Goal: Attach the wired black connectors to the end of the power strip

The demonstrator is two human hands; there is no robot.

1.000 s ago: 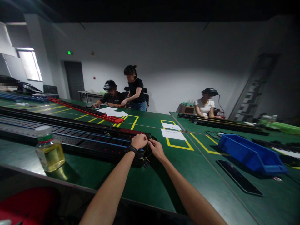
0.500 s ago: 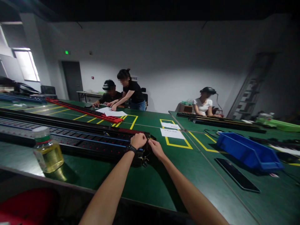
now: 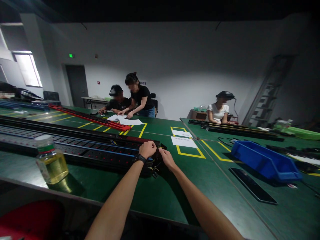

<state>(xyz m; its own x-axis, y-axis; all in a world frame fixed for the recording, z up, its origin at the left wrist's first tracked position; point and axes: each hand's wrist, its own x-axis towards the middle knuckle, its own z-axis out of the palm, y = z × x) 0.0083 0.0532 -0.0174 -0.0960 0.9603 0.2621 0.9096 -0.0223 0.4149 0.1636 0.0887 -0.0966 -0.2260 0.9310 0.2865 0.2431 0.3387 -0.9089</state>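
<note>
A long black rail assembly (image 3: 100, 156) with a blue strip and rows of small red dots lies across the table, its right end under my hands. My left hand (image 3: 148, 149), with a black watch at the wrist, is closed over that end. Just to its right my right hand (image 3: 167, 158) has thumb and fingers pinched together by the end piece. Whatever sits between the fingers of either hand is too small or hidden to name. Thin wires and small dark connector parts (image 3: 155, 171) hang from the end below my hands.
A bottle of yellow liquid (image 3: 52, 165) stands in front of the rail. At right are a blue bin (image 3: 266, 161) and a dark phone (image 3: 252, 185). Paper sheets (image 3: 184, 141) lie beyond my hands. A red rail (image 3: 92, 117) and co-workers are across the green table (image 3: 200, 196).
My hands stay almost in place at the rail's end. Across the table, a standing co-worker's hands and the white papers have shifted to the right.
</note>
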